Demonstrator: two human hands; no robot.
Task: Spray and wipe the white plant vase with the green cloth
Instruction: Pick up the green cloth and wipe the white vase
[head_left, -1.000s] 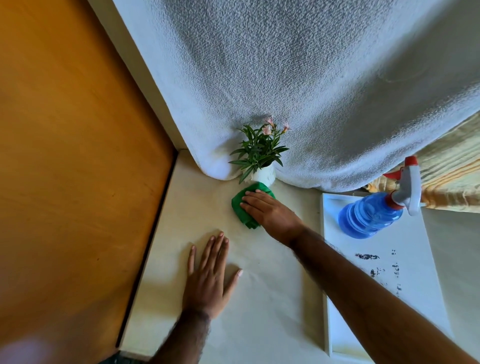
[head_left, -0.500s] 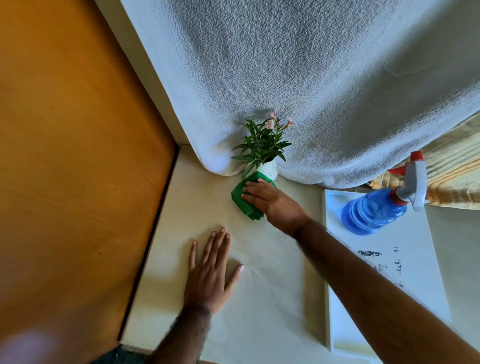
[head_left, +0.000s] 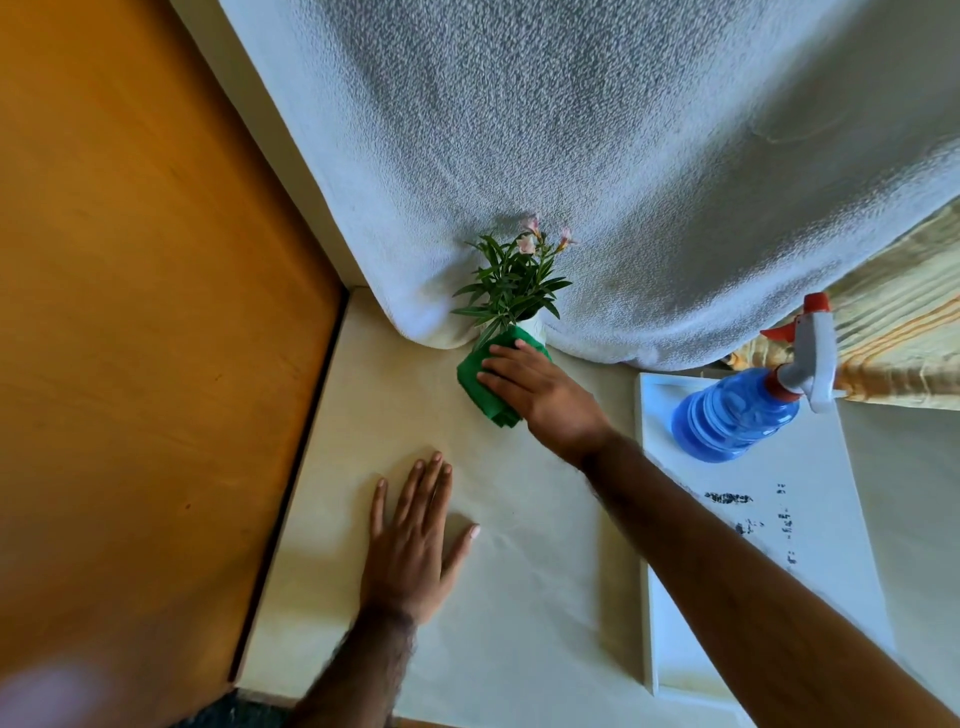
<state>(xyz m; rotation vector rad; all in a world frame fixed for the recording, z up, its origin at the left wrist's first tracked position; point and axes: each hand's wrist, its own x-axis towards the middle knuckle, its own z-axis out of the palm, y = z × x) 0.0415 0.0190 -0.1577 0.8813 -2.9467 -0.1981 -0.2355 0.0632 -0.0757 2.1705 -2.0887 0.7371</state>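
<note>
A small white plant vase (head_left: 535, 328) with green leaves and pink flowers stands at the back of the cream table, against a hanging white cloth. My right hand (head_left: 543, 397) presses the green cloth (head_left: 485, 384) against the vase's front, hiding most of the vase. My left hand (head_left: 413, 540) lies flat on the table, fingers spread, holding nothing. A blue spray bottle (head_left: 737, 415) with a white and red trigger stands to the right on a white tray.
The white tray (head_left: 810, 530) carries dark marks. A wide white textured cloth (head_left: 623, 156) hangs behind the vase. An orange wooden panel (head_left: 145, 338) borders the table (head_left: 519, 597) on the left. Striped yellow fabric (head_left: 893, 332) shows at the far right.
My right hand has slid the green cloth up from the table in front of the vase onto the vase itself. The left hand stays flat in place.
</note>
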